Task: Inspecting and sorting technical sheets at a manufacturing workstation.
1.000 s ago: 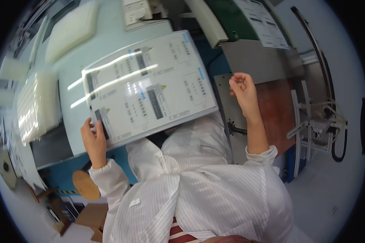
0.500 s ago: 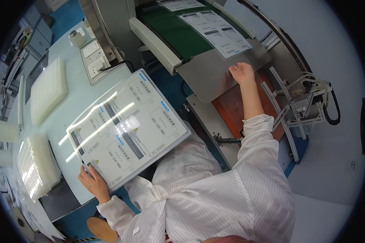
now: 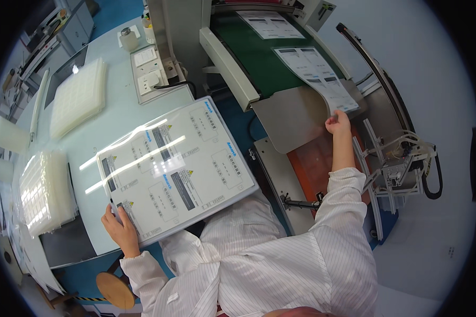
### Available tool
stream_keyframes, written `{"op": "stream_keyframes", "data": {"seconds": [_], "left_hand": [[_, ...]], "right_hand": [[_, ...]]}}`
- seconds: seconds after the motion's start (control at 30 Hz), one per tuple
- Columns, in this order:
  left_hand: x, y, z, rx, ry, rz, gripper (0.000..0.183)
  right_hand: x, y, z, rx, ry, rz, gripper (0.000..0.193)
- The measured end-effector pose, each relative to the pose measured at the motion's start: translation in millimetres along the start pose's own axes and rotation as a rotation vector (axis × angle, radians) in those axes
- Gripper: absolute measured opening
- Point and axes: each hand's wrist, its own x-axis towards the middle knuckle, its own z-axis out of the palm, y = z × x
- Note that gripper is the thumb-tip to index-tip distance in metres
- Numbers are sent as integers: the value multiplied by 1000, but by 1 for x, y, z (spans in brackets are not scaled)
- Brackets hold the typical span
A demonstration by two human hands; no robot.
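Observation:
My left hand (image 3: 120, 231) grips the near left corner of a thick stack of clear printed sheets (image 3: 201, 158), thumb on top and fingers along the edge. The stack lies on the table edge and overhangs toward my lap. To the right, my right hand (image 3: 339, 124) is closed on the near end of a single printed sheet (image 3: 314, 76). That end is bent upward above the metal plate (image 3: 288, 119), while the far part lies on the green conveyor belt (image 3: 235, 53). Another printed sheet (image 3: 269, 25) rests farther back on the belt.
Piles of translucent sheets (image 3: 78, 99) and wrapped pads (image 3: 45, 193) sit on the pale table (image 3: 116, 127). A power socket panel (image 3: 150, 79) and a small bottle (image 3: 127, 39) stand behind. A metal frame with tubing (image 3: 399, 169) is at right, a round stool (image 3: 115, 290) below.
My right hand has closed on the printed sheet's near end and lifted it into a bend. Another sheet shows more fully on the belt. My left hand keeps its grip on the stack.

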Motion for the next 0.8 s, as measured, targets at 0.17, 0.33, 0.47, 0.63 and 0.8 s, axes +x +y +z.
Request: {"op": "stream_keyframes", "data": {"seconds": [0.17, 0.33, 0.47, 0.63, 0.8], "left_hand": [[-3, 5, -6, -13, -9, -56, 38], [-4, 7, -9, 2, 37, -25, 37], [-3, 6, -7, -43, 85, -44, 35], [-8, -2, -8, -118, 183, -135, 31], [-10, 2, -28, -351, 296, -136, 21]], "right_hand": [[1, -5, 1, -142, -91, -422, 18], [-73, -25, 61, -320, -344, -934, 14], [-190, -7, 90, -266, -927, -1066, 24], [-299, 30, 85, -74, -1358, -787, 27], [-306, 58, 62, -37, -1833, 70, 27]]}}
